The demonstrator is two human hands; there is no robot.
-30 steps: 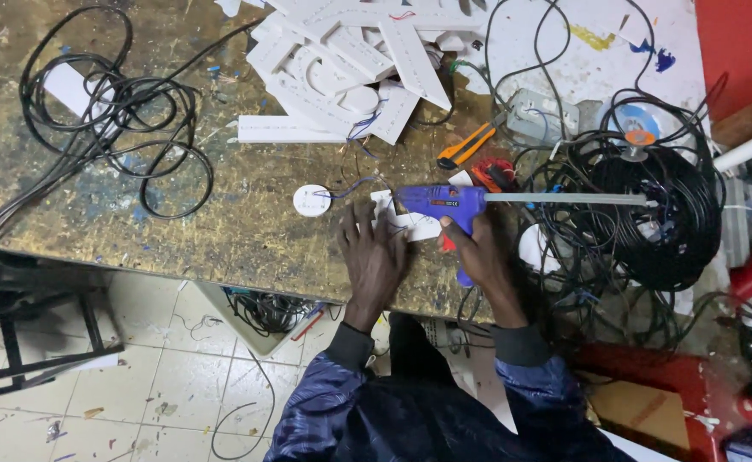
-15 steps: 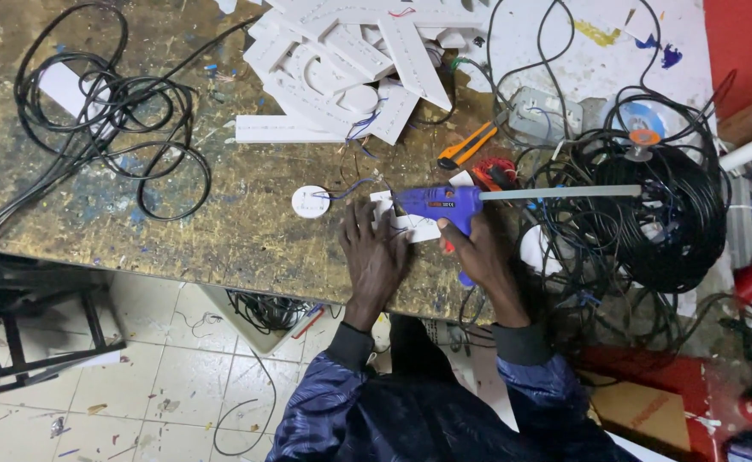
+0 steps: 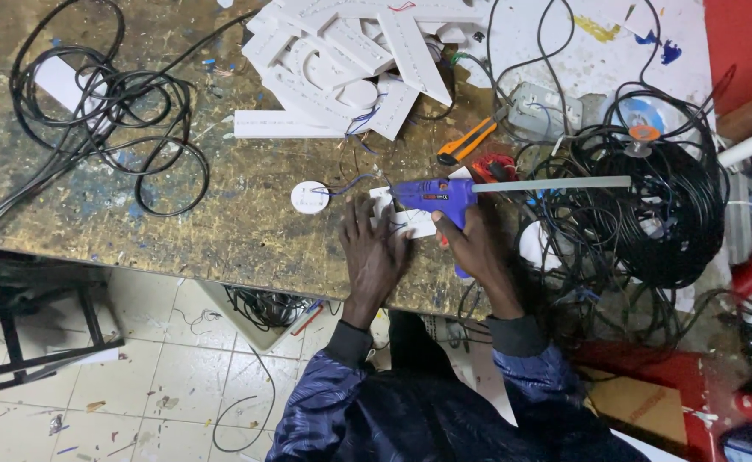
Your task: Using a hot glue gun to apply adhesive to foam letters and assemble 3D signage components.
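- A person in a glossy dark-blue jacket leans over a worn bench [image 3: 222,214], its surface a mottled, scuffed gold-brown flecked with paint
- The right hand [image 3: 477,248] has its grip closed around the handle of a blue plastic glue gun [image 3: 434,197], held level with its nozzle pointing toward the left hand; a long pale glue stick [image 3: 555,183] juts straight out of the gun's back
- The left hand [image 3: 374,252] lies flat, fingers spread, pressing down a small white flat piece [image 3: 410,221] at the bench's near edge; it grasps nothing, its grip open
- The gun's tip sits just over that white piece, between the two hands
- A small round white disc [image 3: 310,198] with thin blue and dark wires lies just beside the left hand's fingertips
- Farther back, a heap of flat white cut-out shapes [image 3: 350,60], matte and angular with some curved openings, is piled on the bench
- An orange-and-black utility knife [image 3: 470,141] lies near the heap, with a red-handled tool [image 3: 495,167] just behind the gun
- A loose tangle of thin black cable [image 3: 111,111] sprawls at the bench's far end on the left; a dense, thick coil of black cable [image 3: 658,214] sits on the right
- Pale floor tiles [image 3: 136,385] show below the bench
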